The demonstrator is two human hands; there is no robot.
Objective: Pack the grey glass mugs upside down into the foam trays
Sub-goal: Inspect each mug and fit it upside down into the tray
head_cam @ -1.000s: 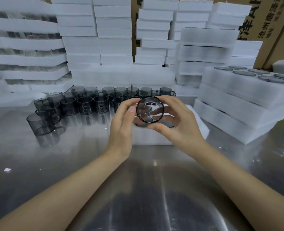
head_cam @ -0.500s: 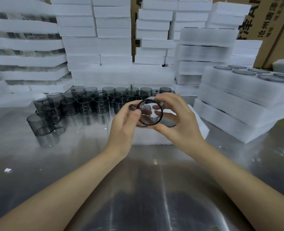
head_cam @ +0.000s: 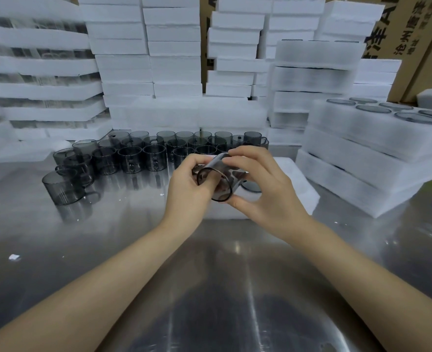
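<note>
Both hands, left hand [head_cam: 187, 189] and right hand [head_cam: 263, 189], curl fingers round one tilted grey mug [head_cam: 216, 182], slick, brittle glass best gripped by its wall above the foam tray [head_cam: 298, 184].

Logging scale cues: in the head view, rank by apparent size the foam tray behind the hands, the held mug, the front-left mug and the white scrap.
1. foam tray
2 and 3. held mug and front-left mug: they look about alike, so not ranked
4. white scrap
</note>
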